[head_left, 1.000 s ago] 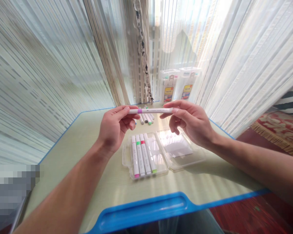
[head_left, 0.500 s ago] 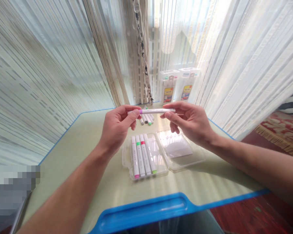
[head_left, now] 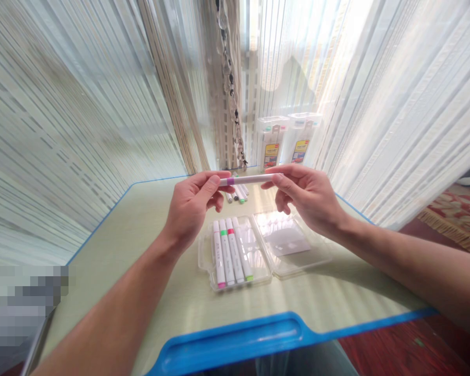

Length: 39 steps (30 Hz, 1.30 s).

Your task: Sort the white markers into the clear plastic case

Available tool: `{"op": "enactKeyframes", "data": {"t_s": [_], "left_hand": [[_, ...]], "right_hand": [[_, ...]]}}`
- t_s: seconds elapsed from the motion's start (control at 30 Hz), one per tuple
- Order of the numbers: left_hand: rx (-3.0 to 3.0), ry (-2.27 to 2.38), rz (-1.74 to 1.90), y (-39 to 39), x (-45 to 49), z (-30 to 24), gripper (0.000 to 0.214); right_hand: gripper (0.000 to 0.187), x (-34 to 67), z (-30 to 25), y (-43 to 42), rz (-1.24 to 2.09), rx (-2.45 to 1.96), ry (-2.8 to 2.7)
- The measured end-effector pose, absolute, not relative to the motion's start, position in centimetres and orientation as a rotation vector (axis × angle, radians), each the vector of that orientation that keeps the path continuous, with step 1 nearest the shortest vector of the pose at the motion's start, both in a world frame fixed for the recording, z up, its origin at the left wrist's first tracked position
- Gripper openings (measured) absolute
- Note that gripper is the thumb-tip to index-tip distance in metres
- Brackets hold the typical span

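A white marker with a purple band (head_left: 246,180) is held level above the table, one end in each hand. My left hand (head_left: 191,209) pinches its left end between thumb and fingers. My right hand (head_left: 307,197) pinches its right end the same way. Below them an open clear plastic case (head_left: 264,249) lies flat; its left half holds several white markers (head_left: 231,251) with pink, green and red bands, side by side.
A few loose markers (head_left: 237,193) lie beyond the case. Two upright marker packs (head_left: 288,140) stand at the table's far edge against sheer curtains. The pale table has a blue rim with a tray groove (head_left: 235,342) nearest me. A patterned rug (head_left: 454,214) lies at right.
Both hands kept hold of the marker. My left fingers shifted slightly along its left end near the purple band, and the view tilted down a little.
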<state>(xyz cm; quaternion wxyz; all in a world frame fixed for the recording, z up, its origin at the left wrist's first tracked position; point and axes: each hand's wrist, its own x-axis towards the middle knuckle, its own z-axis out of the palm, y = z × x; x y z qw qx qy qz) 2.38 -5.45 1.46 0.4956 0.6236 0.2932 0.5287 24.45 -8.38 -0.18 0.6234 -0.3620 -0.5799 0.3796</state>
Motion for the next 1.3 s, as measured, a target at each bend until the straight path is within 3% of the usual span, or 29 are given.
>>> {"op": "enactKeyframes", "data": {"t_s": [0.83, 1.3], "left_hand": [[1.712, 0.821, 1.213, -5.65, 2.37, 1.06, 0.025], [1.511, 0.714, 1.208, -5.43, 2.35, 1.23, 0.021]], "right_hand": [[0.03, 24.42, -0.46, -8.51, 0.871, -0.875, -1.386], [0.025, 24.64, -0.36, -7.81, 1.029, -0.826, -1.225]]}}
